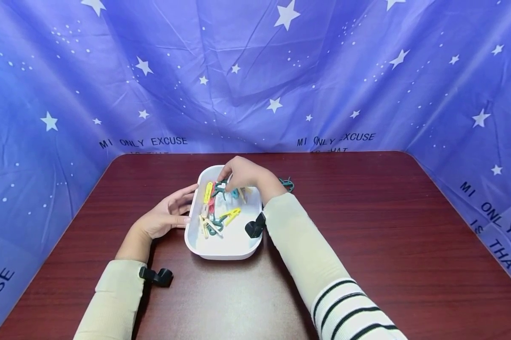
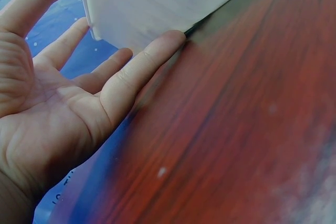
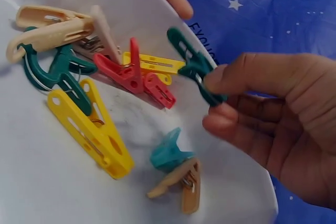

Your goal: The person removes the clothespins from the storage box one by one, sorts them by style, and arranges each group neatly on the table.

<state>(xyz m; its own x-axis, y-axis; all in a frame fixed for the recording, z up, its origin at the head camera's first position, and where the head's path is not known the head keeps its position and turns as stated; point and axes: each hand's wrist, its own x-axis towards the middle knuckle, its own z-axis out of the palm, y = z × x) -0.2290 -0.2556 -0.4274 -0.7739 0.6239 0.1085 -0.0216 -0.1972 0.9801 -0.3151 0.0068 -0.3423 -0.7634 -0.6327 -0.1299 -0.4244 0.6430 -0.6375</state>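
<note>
Right hand: pinching dark green clip over white tray. Left hand: fingers extended, touching tray's outer side. Inside tray: yellow clips, beige clips.

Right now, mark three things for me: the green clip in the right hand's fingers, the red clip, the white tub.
held green clip (image 3: 196,66): right wrist view, middle of its body
red clip (image 3: 135,81): right wrist view, where its arms meet
white tub (image 1: 225,257): head view, outer wall nearest the camera
</note>
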